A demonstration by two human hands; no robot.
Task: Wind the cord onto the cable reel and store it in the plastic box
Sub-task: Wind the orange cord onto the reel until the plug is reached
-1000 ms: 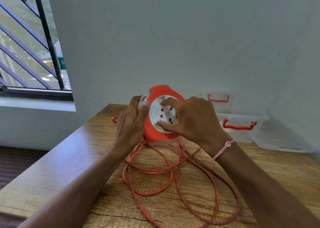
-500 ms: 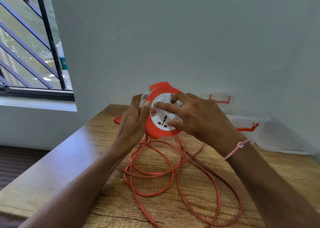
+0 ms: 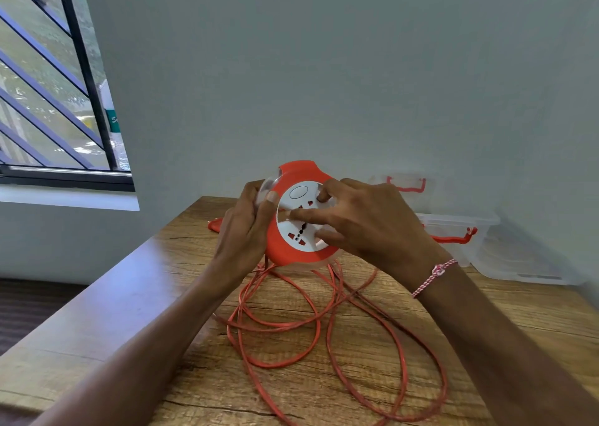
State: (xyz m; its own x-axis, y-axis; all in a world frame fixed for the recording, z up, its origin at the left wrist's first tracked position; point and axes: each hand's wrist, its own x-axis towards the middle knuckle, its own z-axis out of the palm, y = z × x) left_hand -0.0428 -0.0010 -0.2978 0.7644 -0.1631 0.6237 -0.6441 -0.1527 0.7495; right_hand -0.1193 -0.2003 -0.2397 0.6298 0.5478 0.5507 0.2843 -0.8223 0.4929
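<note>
I hold an orange cable reel (image 3: 288, 253) with a white socket face upright above the wooden table (image 3: 107, 305). My left hand (image 3: 243, 231) grips its left rim, thumb on the front edge. My right hand (image 3: 366, 227) has its fingers spread on the white socket disc. The orange cord (image 3: 317, 325) hangs from under the reel and lies in several loose loops on the table. The orange plug (image 3: 215, 225) lies behind my left hand. A clear plastic box (image 3: 453, 227) with red handles stands at the back right.
A second clear box with a red handle (image 3: 405, 185) stands by the wall behind the first. A clear lid (image 3: 531, 263) lies flat at the far right. The window with bars (image 3: 58, 78) is on the left; the table's left edge drops to the floor.
The white socket disc has turned under my right fingers, its slots now lower. Both hands and the reel stay in about the same place; the cord loops have shifted slightly.
</note>
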